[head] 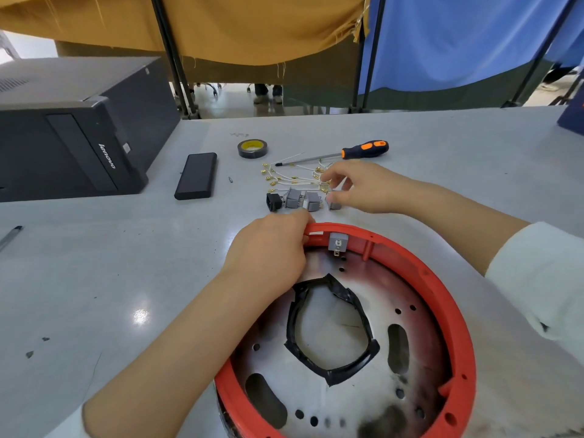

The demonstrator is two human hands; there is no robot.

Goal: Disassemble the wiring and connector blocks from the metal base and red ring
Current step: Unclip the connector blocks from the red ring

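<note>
Left hand [268, 257]: bare, no glove, no ring visible.
Right hand [363, 188]: bare, no glove.
Right sleeve [543, 279]: white cloth, pushed up the forearm (at 3 o'clock).
Left sleeve [74, 422]: white edge, at 7 o'clock.

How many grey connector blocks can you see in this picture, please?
4: two grey connector blocks side by side on the table, one at the right hand's fingertips, one still in the red plastic ring. Hands may hide others.

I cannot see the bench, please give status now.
Left hand grips red ring rim. Right hand sets grey block down. One connector block still in ring. Nothing blocking.
</note>
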